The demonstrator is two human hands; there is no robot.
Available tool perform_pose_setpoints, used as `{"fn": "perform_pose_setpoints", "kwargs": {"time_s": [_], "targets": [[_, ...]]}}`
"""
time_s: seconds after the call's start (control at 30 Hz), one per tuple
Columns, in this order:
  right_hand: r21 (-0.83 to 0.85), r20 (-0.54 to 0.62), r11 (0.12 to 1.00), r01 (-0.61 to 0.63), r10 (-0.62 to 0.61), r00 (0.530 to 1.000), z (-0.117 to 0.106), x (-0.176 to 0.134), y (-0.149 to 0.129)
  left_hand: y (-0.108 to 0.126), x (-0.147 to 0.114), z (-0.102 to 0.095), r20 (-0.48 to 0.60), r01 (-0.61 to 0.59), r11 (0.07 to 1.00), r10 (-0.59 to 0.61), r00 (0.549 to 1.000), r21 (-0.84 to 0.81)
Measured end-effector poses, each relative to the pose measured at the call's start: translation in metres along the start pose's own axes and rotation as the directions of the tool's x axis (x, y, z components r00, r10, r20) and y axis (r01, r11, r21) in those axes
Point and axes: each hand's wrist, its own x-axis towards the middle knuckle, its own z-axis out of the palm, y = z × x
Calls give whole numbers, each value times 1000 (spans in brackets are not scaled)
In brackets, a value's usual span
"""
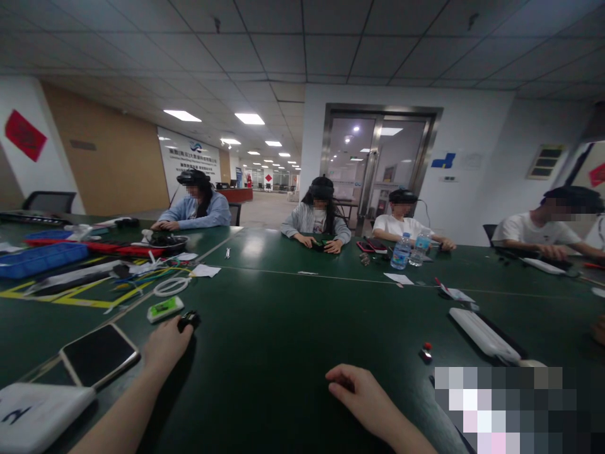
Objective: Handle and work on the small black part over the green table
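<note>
My left hand [165,345] rests on the dark green table with its fingers closed round a small black object [190,320], whose kind I cannot make out. Just behind that hand lies a white case with a bright green top [165,309], and to its left a smartphone [100,354] with a dark screen. My right hand [360,396] lies on the table nearer the middle, fingers loosely curved and thumb apart, holding nothing that I can see. Off to its right stands a small dark piece with a red top [426,353].
A white device [31,416] sits at the near left, another long white one [484,334] at the right. Cables [171,287] and a blue tray [42,258] occupy the far left. Water bottles [401,251] stand across the table, where several people [319,221] sit wearing headsets.
</note>
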Motion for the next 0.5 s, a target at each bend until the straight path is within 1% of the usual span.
{"fn": "perform_pose_setpoints", "kwargs": {"time_s": [0.03, 0.07, 0.13, 0.17, 0.2, 0.23, 0.27, 0.3, 0.33, 0.37, 0.4, 0.43, 0.47, 0.5], "targets": [[-6, -7, 1000, 2, -2, 1000, 1, 1, 0, 7, -5, -1, 48, -3, 1000, 1, 999, 25], [-12, -15, 1000, 4, -4, 1000, 2, 1, 0, 16, -12, -3, 92, -39, 998, 35, 995, 40], [-15, -34, 1000, 7, -8, 999, 4, 1, -3, 38, -31, -3, 171, -166, 986, 161, 972, 15], [-14, -43, 1000, 10, -11, 999, 5, 0, -6, 51, -44, -3, 211, -255, 967, 255, 944, -30], [-14, -53, 1000, 20, -20, 998, 6, -2, -10, 65, -59, -2, 234, -350, 931, 366, 901, -106], [-19, -69, 999, 37, -38, 997, 7, -3, -14, 77, -74, -1, 266, -445, 872, 487, 832, -206], [-30, -92, 998, 59, -61, 994, 8, -5, -18, 88, -90, -1, 296, -530, 783, 617, 729, -326], [-49, -118, 995, 89, -94, 989, 10, -6, -22, 98, -106, -2, 319, -592, 680, 729, 605, -432], [-71, -139, 991, 116, -125, 982, 11, -7, -25, 106, -120, -3, 331, -625, 586, 809, 485, -517], [-86, -125, 986, 142, -152, 980, 13, -8, -27, 112, -133, -5, 338, -637, 511, 859, 384, -577], [-100, -96, 980, 174, -184, 978, 16, -8, -28, 116, -143, -7, 337, -640, 459, 888, 313, -616], [-115, -42, 971, 210, -216, 975, 18, -7, -28, 118, -150, -9, 336, -639, 427, 903, 267, -640], [-132, 17, 961, 243, -243, 970, 21, -6, -26, 119, -155, -11, 334, -637, 410, 911, 244, -653], [-155, 64, 950, 271, -264, 962, 24, -5, -24, 120, -158, -13, 329, -634, 404, 913, 240, -659]]}}
